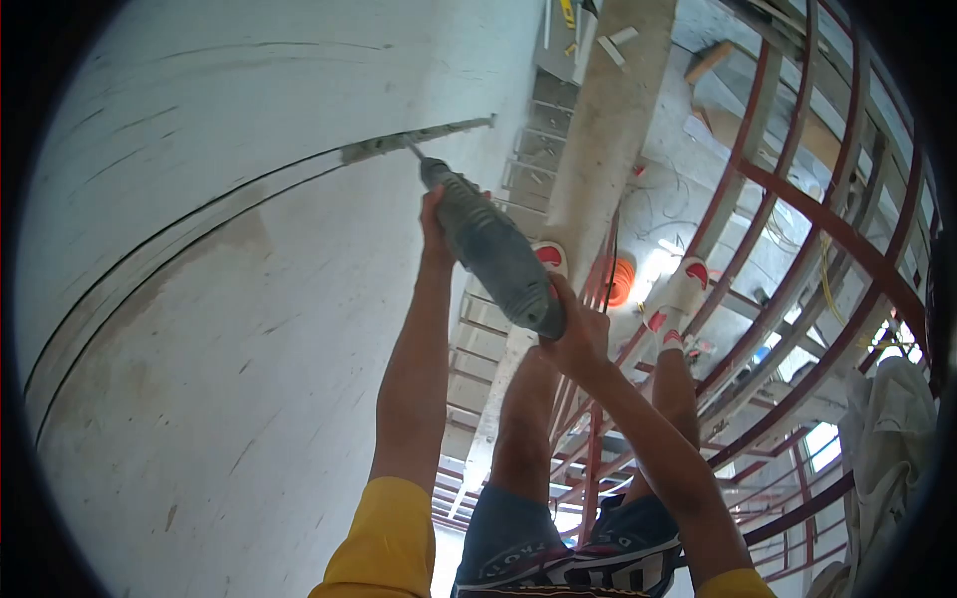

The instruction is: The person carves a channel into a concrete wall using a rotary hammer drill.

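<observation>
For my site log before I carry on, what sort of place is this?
Probably an indoor building site, perhaps a stairwell: a power drill points at a rough groove in the wall, reddish metal railings overlook a lower level, and an orange coil lies below.

Taking the drill [498, 249] as my landmark, I see its bit meeting the wall [249, 299] above it, at the near end of a chiselled groove [399, 142]. Two curved dark lines [179, 224] run down the wall to the left of the drill. The left hand [436, 224] wraps the drill's front; the right hand [580, 334] grips its back end. Right of the drill I make out reddish metal bars [837, 214], an orange coil [621, 282] and shoes [688, 279]. A pale cloth [887, 429] hangs at the drill's far lower right.
</observation>
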`<action>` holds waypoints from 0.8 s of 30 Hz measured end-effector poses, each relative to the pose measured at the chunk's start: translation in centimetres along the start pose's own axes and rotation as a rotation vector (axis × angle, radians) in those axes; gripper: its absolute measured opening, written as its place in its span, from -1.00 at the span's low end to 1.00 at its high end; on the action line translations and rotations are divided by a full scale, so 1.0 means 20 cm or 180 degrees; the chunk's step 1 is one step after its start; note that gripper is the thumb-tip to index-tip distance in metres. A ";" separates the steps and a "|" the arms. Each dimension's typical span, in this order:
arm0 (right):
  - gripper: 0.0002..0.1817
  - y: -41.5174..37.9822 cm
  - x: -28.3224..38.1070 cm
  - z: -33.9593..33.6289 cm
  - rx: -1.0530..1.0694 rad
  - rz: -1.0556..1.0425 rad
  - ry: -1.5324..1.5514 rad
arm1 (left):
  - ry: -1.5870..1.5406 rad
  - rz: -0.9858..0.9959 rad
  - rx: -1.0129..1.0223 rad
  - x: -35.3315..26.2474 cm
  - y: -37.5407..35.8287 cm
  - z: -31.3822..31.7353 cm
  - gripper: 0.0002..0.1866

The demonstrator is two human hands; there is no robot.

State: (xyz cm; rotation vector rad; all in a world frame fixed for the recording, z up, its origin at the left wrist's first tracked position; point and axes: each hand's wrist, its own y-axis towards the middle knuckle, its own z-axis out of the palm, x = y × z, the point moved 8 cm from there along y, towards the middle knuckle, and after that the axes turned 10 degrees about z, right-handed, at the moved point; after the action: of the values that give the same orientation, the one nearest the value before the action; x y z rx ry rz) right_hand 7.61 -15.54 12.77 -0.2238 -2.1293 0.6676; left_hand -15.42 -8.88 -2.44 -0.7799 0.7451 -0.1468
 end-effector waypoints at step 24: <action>-0.44 0.99 -0.07 -0.51 0.0799 0.0107 0.0382 | 0.0312 -0.0303 -0.1243 0.21 0.52 0.26 -0.55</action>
State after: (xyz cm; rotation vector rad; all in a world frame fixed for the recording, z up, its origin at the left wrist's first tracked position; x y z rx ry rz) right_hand 15.00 4.43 5.97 -0.1581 -1.9099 0.9103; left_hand -10.27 0.04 -9.46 -1.1875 0.8420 -0.1270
